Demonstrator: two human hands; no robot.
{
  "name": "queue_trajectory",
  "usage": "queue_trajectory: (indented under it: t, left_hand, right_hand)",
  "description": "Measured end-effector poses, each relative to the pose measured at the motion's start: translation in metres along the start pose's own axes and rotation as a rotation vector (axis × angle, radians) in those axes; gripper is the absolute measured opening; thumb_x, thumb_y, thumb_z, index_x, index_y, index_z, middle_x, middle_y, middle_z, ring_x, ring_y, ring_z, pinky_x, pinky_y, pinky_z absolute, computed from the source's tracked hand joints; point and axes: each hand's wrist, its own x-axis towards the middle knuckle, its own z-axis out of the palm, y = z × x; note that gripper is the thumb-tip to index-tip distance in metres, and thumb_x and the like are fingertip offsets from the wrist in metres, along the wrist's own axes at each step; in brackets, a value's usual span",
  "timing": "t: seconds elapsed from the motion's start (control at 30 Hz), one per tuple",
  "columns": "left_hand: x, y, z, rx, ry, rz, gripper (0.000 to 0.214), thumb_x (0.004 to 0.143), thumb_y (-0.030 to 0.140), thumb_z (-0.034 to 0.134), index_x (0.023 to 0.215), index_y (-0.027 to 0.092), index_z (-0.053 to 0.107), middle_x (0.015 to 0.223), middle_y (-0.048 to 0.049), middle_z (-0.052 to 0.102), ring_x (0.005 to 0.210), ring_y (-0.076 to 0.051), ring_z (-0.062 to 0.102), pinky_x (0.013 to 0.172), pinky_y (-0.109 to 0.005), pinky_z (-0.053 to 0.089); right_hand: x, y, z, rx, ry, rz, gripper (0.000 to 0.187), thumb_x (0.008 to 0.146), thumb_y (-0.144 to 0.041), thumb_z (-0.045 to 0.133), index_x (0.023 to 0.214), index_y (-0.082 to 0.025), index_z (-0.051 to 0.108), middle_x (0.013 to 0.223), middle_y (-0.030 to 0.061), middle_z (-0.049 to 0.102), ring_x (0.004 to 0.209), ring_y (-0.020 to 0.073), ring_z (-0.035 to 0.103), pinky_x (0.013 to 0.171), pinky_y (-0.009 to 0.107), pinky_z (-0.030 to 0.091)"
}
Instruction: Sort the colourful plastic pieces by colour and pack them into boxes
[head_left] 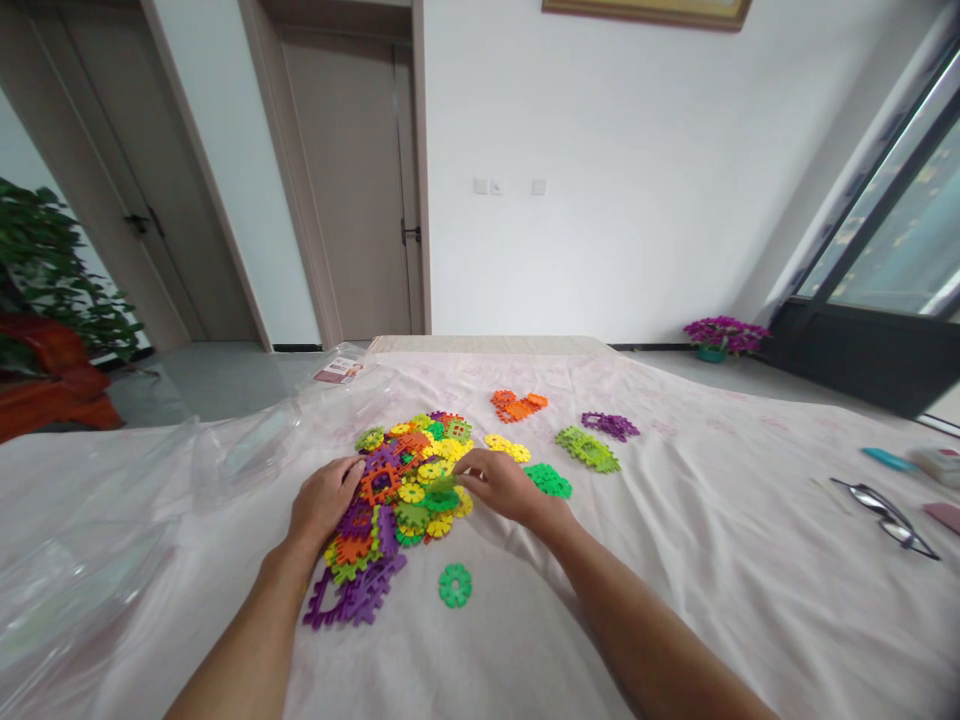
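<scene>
A heap of colourful plastic interlocking pieces lies on a pale pink cloth. My left hand rests on the heap's left side, its fingers curled on the purple and orange pieces. Over the heap's right side, my right hand pinches a light green piece. Sorted small groups lie beyond: orange, purple, light green, yellow and dark green. One dark green round piece lies alone near me.
A clear plastic bag lies crumpled at the left. Glasses, a teal object and a small box sit at the right. Beyond the table are doors, a plant at the left and a purple flower pot.
</scene>
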Motion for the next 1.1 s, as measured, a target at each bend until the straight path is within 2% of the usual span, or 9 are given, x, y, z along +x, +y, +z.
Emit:
queue_trajectory:
  t: [0.1,0.2,0.37,0.5,0.63,0.8,0.97,1.03,1.1]
  left_hand:
    - [0.000,0.000,0.001,-0.001,-0.001,0.001,0.050,0.095,0.048,0.028,0.119,0.024,0.065,0.126,-0.0040,0.066,0.116,-0.022,0.060,0.099,-0.031,0.042]
    - [0.000,-0.002,0.002,0.008,0.000,-0.009,0.051,0.095,0.050,0.027,0.119,0.024,0.065,0.126,-0.0040,0.067,0.115,-0.022,0.060,0.097,-0.030,0.043]
    - [0.000,-0.002,0.002,0.009,-0.004,-0.017,0.052,0.095,0.051,0.027,0.120,0.025,0.065,0.127,-0.0032,0.066,0.116,-0.021,0.060,0.097,-0.029,0.043]
    - [0.000,-0.002,0.002,0.001,-0.004,-0.013,0.052,0.095,0.050,0.027,0.120,0.024,0.065,0.128,-0.0031,0.066,0.116,-0.020,0.060,0.098,-0.027,0.042]
    - [0.001,-0.003,0.003,0.005,-0.004,-0.013,0.051,0.095,0.049,0.027,0.120,0.024,0.065,0.127,-0.0033,0.066,0.116,-0.021,0.059,0.098,-0.028,0.042]
    - [0.001,-0.003,0.004,-0.005,0.018,0.001,0.050,0.095,0.048,0.029,0.119,0.023,0.066,0.127,-0.0037,0.066,0.115,-0.021,0.060,0.097,-0.030,0.043]
    - [0.000,-0.003,0.003,0.000,0.006,-0.010,0.048,0.095,0.047,0.029,0.118,0.024,0.065,0.126,-0.0028,0.067,0.115,-0.020,0.060,0.097,-0.028,0.042]
    - [0.001,-0.003,0.003,0.001,0.004,-0.008,0.048,0.095,0.047,0.029,0.118,0.025,0.065,0.126,-0.0026,0.067,0.115,-0.020,0.060,0.097,-0.028,0.042]
    - [0.001,-0.003,0.003,-0.001,0.004,-0.008,0.048,0.095,0.047,0.029,0.118,0.025,0.065,0.126,-0.0026,0.066,0.115,-0.020,0.060,0.097,-0.028,0.042]
  right_hand:
    - [0.002,0.009,-0.016,0.078,0.074,0.154,0.016,0.088,-0.023,0.056,0.094,-0.019,0.070,0.078,0.0008,0.070,0.070,0.0126,0.062,0.067,0.022,0.045]
    - [-0.001,0.029,-0.038,0.044,0.163,0.252,0.017,0.085,-0.024,0.055,0.091,-0.017,0.070,0.074,0.0010,0.070,0.067,0.0134,0.063,0.064,0.022,0.043]
    - [-0.022,0.069,-0.079,-0.229,0.347,0.448,0.016,0.081,-0.022,0.058,0.085,-0.018,0.072,0.080,0.0030,0.072,0.071,0.0159,0.063,0.065,0.024,0.041]
    - [-0.043,0.091,-0.101,-0.437,0.397,0.622,0.019,0.079,-0.023,0.058,0.090,-0.019,0.074,0.089,0.0054,0.074,0.079,0.0188,0.065,0.068,0.026,0.041]
    - [-0.055,0.099,-0.111,-0.545,0.405,0.795,0.030,0.076,-0.021,0.058,0.101,-0.021,0.074,0.105,0.0083,0.072,0.092,0.0222,0.065,0.073,0.027,0.043]
    - [-0.051,0.095,-0.107,-0.580,0.382,0.790,0.038,0.076,-0.015,0.053,0.107,-0.024,0.073,0.115,0.0075,0.070,0.103,0.0224,0.063,0.077,0.027,0.044]
    - [-0.045,0.091,-0.096,-0.574,0.216,0.782,0.033,0.077,-0.016,0.053,0.100,-0.023,0.075,0.102,0.0084,0.073,0.096,0.0241,0.066,0.075,0.029,0.045]
    - [-0.040,0.086,-0.088,-0.555,0.227,0.709,0.032,0.078,-0.016,0.053,0.100,-0.022,0.075,0.103,0.0084,0.073,0.098,0.0238,0.065,0.078,0.029,0.045]
    - [-0.033,0.076,-0.077,-0.457,0.214,0.578,0.030,0.079,-0.015,0.054,0.099,-0.021,0.075,0.102,0.0067,0.073,0.096,0.0214,0.065,0.080,0.028,0.045]
